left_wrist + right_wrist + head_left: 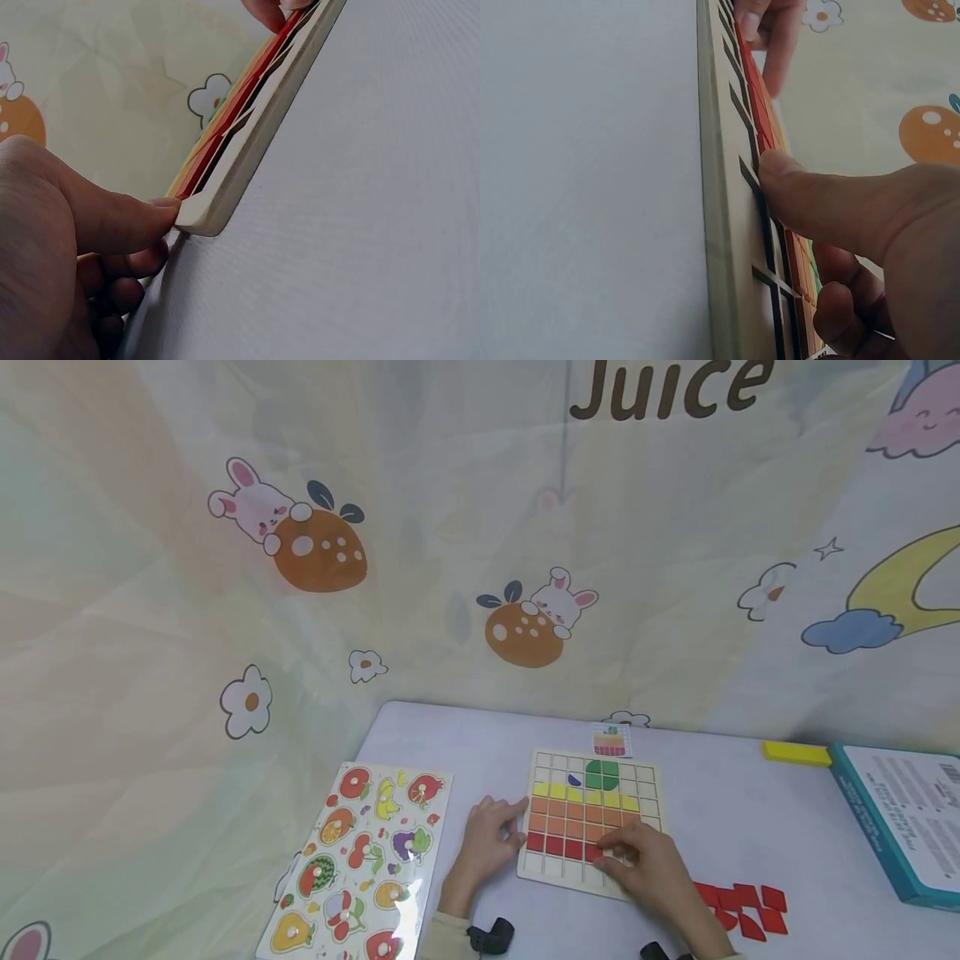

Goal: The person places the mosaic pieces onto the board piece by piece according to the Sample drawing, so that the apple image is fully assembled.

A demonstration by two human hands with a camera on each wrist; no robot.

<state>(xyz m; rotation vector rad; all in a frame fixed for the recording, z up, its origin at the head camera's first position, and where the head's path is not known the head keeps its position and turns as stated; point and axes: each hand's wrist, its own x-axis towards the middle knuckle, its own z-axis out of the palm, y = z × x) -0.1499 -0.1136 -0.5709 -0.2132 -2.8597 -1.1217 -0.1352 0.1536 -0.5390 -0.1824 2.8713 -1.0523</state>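
Note:
A pale gridded puzzle board (551, 868) lies on the table, with green, blue, yellow, orange and red tiles in its slots. My left hand (487, 839) is at the board's left side, its index finger and thumb touching the edge; in the left wrist view the thumb (142, 221) lies against the board's corner. Over the red row, my right hand (645, 864) pinches a red tile (592, 852) at the row's right end between thumb and index finger. In the right wrist view the thumb (780, 172) covers part of that tile.
Several loose red pieces (738, 897) lie right of the board. A fruit picture board (390, 868) stands left of my left hand. Behind the puzzle board is a small pattern card (611, 741). A yellow block (797, 753) and teal-edged box (870, 827) sit at the right.

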